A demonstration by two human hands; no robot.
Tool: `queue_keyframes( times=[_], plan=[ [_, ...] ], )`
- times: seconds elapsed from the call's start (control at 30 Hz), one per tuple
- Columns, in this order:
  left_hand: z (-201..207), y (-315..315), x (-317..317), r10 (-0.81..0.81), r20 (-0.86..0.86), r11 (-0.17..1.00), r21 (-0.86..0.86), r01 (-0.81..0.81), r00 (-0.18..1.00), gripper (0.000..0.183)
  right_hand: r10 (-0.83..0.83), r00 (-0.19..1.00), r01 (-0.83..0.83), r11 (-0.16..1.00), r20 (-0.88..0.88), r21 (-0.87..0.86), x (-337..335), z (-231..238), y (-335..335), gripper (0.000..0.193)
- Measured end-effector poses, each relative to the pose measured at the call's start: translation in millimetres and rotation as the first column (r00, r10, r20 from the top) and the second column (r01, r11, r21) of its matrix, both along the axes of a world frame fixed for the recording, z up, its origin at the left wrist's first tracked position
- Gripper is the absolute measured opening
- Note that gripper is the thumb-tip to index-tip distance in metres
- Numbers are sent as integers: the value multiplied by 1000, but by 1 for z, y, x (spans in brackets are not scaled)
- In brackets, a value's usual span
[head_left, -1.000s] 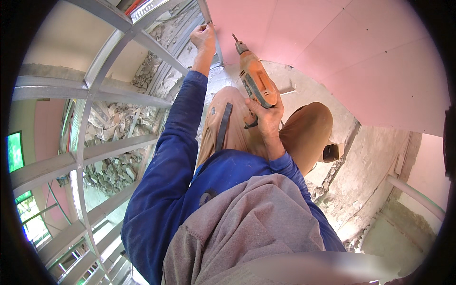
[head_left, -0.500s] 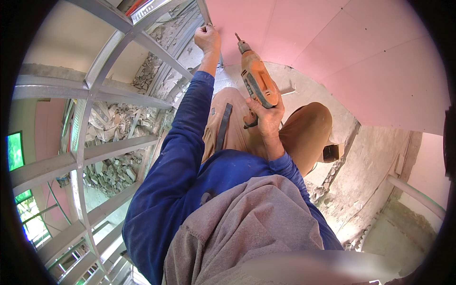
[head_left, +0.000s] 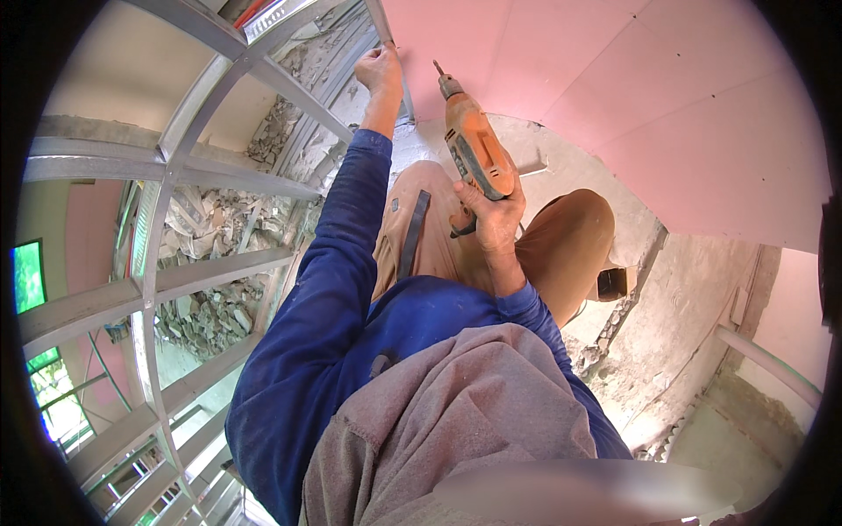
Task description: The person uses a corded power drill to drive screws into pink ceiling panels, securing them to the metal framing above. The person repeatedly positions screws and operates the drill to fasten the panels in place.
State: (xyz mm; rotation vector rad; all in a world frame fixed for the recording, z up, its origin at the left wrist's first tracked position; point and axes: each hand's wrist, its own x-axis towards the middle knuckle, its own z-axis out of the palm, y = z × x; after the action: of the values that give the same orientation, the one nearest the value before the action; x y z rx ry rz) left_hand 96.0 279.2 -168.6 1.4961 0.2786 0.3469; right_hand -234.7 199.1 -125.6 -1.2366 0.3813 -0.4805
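An orange power drill (head_left: 478, 149) is gripped in my right hand (head_left: 500, 215), its bit pointing up toward a pink wall board (head_left: 561, 79). The bit stays apart from the board's visible edge. My left hand (head_left: 381, 70) is raised, fingers closed, beside the metal stud (head_left: 379, 19) at the left edge of the board. What those fingers hold, if anything, is too small or hidden to make out. Across my left thigh lies a dark flat strap (head_left: 414, 235).
A metal stud frame (head_left: 153, 223) stands on my left, with a heap of broken rubble (head_left: 210, 320) beyond it. To the right, a small open box (head_left: 614, 282) sits by my knee on the rough concrete floor (head_left: 693, 307). A pale pipe (head_left: 772, 364) runs farther right.
My left hand has shifted very slightly left along the stud. The drill and my right hand have stayed in place.
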Motion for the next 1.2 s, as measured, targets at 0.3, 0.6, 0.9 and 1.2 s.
queue_keyframes(
  times=[0.3,0.6,0.9,1.2],
  plan=[
    [-3,-2,-11,-141,-316,789,-608,-86,938,16,-11,1000,11,1000,0,-9,4,0,2,83],
    [-35,32,-33,-155,-418,923,-384,-19,895,17,-7,1000,7,1000,-25,10,4,3,1,80],
    [-78,79,-54,-626,-308,675,-675,299,716,28,41,998,-33,989,-54,143,5,-2,3,77],
    [-78,73,-44,-633,-230,620,-723,306,739,31,96,978,-49,968,-183,245,6,-4,3,55]
  ],
)
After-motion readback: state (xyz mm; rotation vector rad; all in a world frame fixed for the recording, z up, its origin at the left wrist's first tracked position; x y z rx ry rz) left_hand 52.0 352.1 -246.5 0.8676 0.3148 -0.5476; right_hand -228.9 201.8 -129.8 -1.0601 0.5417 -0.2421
